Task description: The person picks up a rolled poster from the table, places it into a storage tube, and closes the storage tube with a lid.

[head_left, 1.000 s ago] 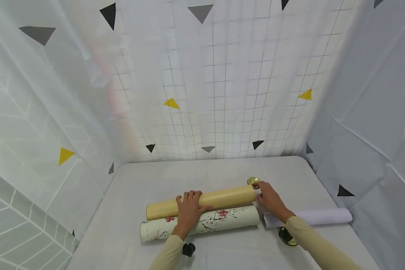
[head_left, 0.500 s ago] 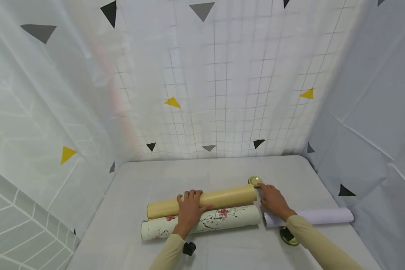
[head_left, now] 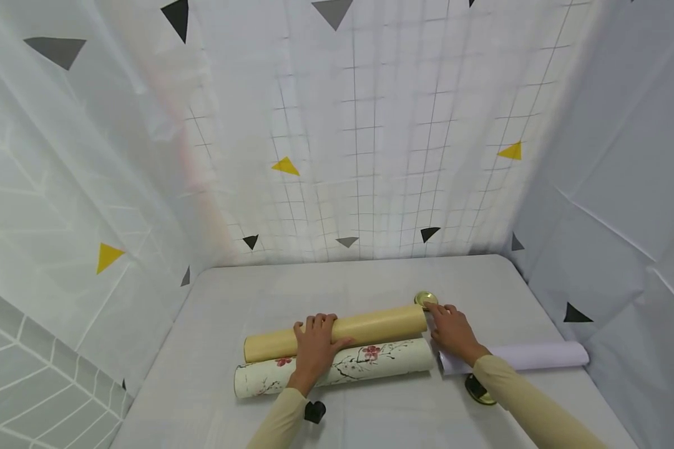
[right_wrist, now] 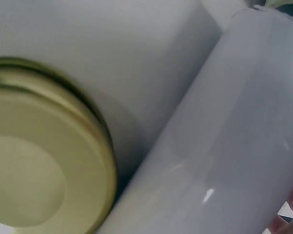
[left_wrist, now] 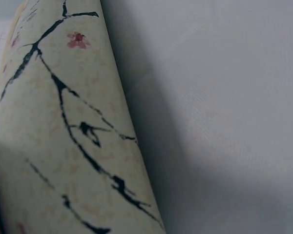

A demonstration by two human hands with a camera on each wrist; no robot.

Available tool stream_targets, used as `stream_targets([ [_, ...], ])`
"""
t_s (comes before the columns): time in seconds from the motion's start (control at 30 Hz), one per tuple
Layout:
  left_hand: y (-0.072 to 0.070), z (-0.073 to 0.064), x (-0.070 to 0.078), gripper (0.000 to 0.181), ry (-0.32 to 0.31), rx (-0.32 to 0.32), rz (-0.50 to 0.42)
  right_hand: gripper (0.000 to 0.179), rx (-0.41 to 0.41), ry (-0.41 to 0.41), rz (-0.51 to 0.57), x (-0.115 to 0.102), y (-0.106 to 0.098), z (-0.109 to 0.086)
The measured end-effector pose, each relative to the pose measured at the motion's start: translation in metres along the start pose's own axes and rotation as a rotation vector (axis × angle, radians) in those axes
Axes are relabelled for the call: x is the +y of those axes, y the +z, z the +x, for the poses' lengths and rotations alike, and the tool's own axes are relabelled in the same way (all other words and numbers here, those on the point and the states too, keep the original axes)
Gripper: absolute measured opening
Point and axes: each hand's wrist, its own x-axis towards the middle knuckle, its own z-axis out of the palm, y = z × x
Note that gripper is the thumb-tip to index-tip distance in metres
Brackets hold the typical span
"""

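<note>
- Left sleeve (head_left: 278, 419): pale beige, long, plain cloth, reaching the wrist.
- Right sleeve (head_left: 530, 399): same beige, same plain make; longer stretch in sight from here.
- Cuffs (head_left: 485, 366): simple edges, fairly close at the wrist.
- Left hand (head_left: 316, 343), right hand (head_left: 455, 332): bare.
- Small black piece (head_left: 315, 412) just beside left wrist; can't tell whether worn.

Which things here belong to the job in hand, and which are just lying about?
Apparently in the job:
tan roll, under left hand
floral roll, alongside
far gold disc, by right hand

Apparently lying about:
lavender roll
near gold disc
</note>
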Motion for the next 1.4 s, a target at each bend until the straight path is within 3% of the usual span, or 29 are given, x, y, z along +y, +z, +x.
stream_targets([
  [0.27, 0.003, 0.000, -0.002, 0.067, 0.018, 0.041, 0.037, 0.060, 0.032, 0.014, -0.052, -0.001, 0.002, 0.001],
  [0.5, 0.003, -0.002, -0.001, 0.066, -0.006, 0.001, -0.003, 0.047, 0.070, 0.013, -0.084, -0.003, 0.000, 0.002],
  [0.63, 0.002, -0.001, 0.000, 0.065, -0.011, 0.005, -0.010, 0.048, 0.084, 0.019, -0.027, -0.002, -0.001, 0.003],
  [0.9, 0.000, 0.002, 0.004, 0.065, -0.004, 0.021, 0.004, 0.047, -0.079, 0.085, 0.023, 0.003, -0.004, 0.005],
  [1.03, -0.002, 0.001, 0.006, 0.065, -0.011, 0.014, -0.007, 0.045, -0.104, 0.093, 0.033, 0.003, -0.006, 0.006],
  [1.27, 0.000, 0.005, 0.009, 0.064, -0.024, 0.011, -0.028, 0.041, -0.053, 0.086, 0.041, 0.006, -0.003, 0.011],
  [1.4, 0.002, 0.008, 0.010, 0.064, -0.027, 0.016, -0.027, 0.048, 0.003, 0.057, 0.042, 0.013, 0.002, 0.016],
])
